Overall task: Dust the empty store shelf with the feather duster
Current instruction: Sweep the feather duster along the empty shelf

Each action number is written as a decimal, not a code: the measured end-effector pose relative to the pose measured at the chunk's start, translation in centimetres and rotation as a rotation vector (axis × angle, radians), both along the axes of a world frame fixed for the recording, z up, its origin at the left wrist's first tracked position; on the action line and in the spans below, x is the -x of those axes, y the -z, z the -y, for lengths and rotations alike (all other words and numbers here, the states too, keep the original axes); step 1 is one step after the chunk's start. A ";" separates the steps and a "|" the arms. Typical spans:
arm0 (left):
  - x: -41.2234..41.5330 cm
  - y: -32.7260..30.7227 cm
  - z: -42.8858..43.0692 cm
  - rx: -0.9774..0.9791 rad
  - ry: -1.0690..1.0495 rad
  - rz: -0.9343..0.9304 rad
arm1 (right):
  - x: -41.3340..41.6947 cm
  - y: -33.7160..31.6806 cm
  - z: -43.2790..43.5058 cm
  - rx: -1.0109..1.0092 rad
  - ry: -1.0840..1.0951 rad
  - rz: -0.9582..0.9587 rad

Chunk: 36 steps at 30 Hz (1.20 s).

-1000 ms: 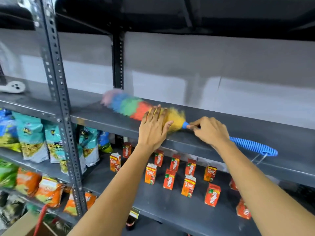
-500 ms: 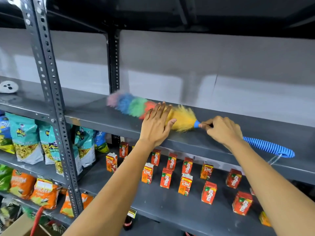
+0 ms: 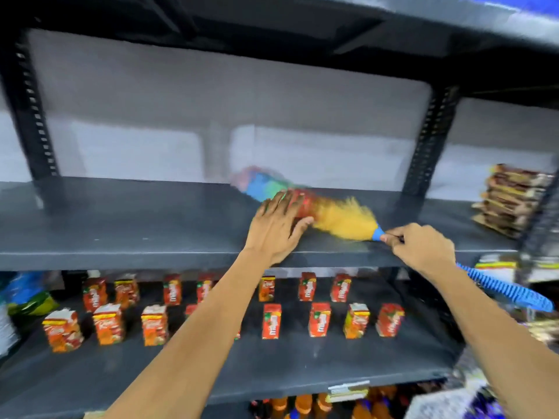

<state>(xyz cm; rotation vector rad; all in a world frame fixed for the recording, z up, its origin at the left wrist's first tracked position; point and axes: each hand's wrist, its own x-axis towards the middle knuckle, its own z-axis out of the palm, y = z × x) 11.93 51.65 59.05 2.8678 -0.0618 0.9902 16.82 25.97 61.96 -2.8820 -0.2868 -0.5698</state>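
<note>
Head view: two bare hands work a rainbow feather duster (image 3: 305, 207) across a bare dark-grey store shelf (image 3: 121, 231).

Your right hand (image 3: 423, 249) is clenched around the duster's shaft just behind the blue collar, with the ribbed blue handle (image 3: 508, 290) trailing past your wrist. Your left hand (image 3: 279, 228) lies flat, fingers loosely spread, pressing on the red band of feathers and gripping nothing. The duster lies along the shelf towards its right part, yellow feathers nearest you, blurred blue tip close to the back wall. To dust well, keep the left palm light so the feathers stay fanned against the metal. Sweep in long overlapping strokes towards the untouched left stretch. Mind the stacked brown packets (image 3: 511, 198) at the far right. Red juice cartons (image 3: 272, 320) sit on the shelf below, so draw dust forward gently.
</note>
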 end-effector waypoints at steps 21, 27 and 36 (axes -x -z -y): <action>-1.9 0.8 2.4 -0.032 -0.032 -0.098 | 2.3 -1.0 8.9 0.074 0.379 0.049; -2.2 0.7 2.4 -0.026 -0.023 -0.100 | 3.1 -1.5 10.0 -0.432 -0.143 -0.392; -1.1 0.3 2.3 -0.001 0.022 -0.019 | 3.1 -0.8 3.1 -0.124 -0.124 -0.070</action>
